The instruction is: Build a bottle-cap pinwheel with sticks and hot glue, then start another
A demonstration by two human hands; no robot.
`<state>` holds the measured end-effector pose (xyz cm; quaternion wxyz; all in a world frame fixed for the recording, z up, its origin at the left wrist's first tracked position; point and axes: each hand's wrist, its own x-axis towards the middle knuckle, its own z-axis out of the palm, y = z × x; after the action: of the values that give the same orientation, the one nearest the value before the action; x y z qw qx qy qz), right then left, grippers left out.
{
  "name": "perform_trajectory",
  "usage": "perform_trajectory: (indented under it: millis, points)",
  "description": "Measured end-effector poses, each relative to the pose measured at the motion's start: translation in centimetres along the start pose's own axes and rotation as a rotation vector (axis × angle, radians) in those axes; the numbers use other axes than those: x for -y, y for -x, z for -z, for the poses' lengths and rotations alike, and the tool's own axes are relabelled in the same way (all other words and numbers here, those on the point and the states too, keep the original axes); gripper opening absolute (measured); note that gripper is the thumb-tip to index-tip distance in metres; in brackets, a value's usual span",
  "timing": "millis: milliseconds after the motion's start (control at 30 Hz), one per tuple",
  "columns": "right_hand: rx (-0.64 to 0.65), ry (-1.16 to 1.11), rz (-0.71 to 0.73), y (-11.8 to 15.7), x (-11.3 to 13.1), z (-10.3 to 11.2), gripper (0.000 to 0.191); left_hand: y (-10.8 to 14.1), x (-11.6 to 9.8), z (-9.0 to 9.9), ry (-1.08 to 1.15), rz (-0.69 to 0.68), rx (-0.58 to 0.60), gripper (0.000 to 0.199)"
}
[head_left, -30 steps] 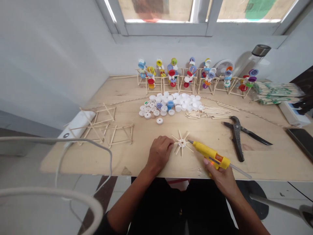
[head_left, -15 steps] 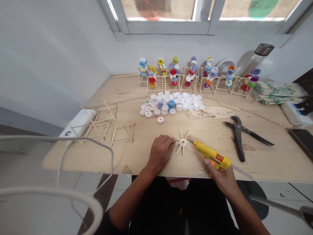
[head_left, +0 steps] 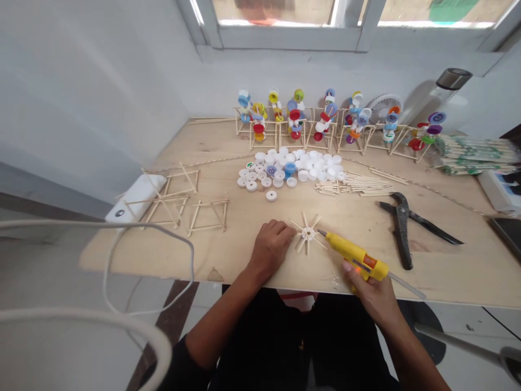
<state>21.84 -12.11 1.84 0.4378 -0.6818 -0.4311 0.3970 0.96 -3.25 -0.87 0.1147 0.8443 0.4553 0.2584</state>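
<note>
A small wheel of wooden sticks around a white cap [head_left: 308,234] lies flat near the table's front edge. My left hand [head_left: 271,247] rests at its left, the fingers closed on the end of one stick. My right hand [head_left: 372,290] is wrapped round the handle of a yellow glue gun [head_left: 350,251], whose nozzle points left at the cap's right side, among the sticks. An orange-red light glows on the gun near my thumb, and a glue stick juts from its rear.
White caps [head_left: 313,164] and loose sticks [head_left: 362,183] lie beyond the wheel. Black pliers [head_left: 402,231] are at right. Stick frames [head_left: 208,215] sit at left beside a white cable [head_left: 191,260]. Colourful cap wheels [head_left: 295,122] on stands line the back.
The camera view has shifted slightly, moving the whole scene a little to the right. Both hands keep their grips, and the nozzle stays beside the wheel.
</note>
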Motion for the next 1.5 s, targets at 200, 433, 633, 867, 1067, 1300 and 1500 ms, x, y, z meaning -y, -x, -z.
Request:
perform_trajectory:
  millis: [200, 433, 633, 867, 1067, 1300, 1500]
  points:
    - [0.003, 0.006, 0.025, 0.0, -0.2, -0.1, 0.042, 0.0, 0.0, 0.0, -0.026, -0.016, -0.012, 0.022]
    - [0.02, 0.011, 0.015, 0.0, -0.2, 0.0, 0.046, 0.0, 0.0, 0.0, -0.033, -0.037, -0.024, 0.021]
    - [0.018, 0.012, 0.005, 0.1, -0.1, 0.0, 0.046, 0.5, -0.3, 0.6, 0.116, 0.03, -0.075, 0.024]
    - [0.002, 0.008, 0.022, 0.0, -0.1, 0.0, 0.044, 2.7, -1.4, 3.2, 0.26, 0.163, -0.118, 0.017]
    - [0.087, 0.042, 0.032, -0.1, 0.3, 0.5, 0.037, 2.7, -2.5, 3.0, 0.138, 0.117, -0.137, 0.009]
    - [0.106, 0.018, 0.022, -0.2, 0.6, 0.6, 0.039, 2.3, -3.9, 1.2, -0.033, 0.087, -0.091, 0.015]
    - [0.13, 0.004, 0.027, -0.4, 0.3, 0.6, 0.041, 2.1, -4.1, 0.6, -0.118, 0.106, -0.022, 0.01]
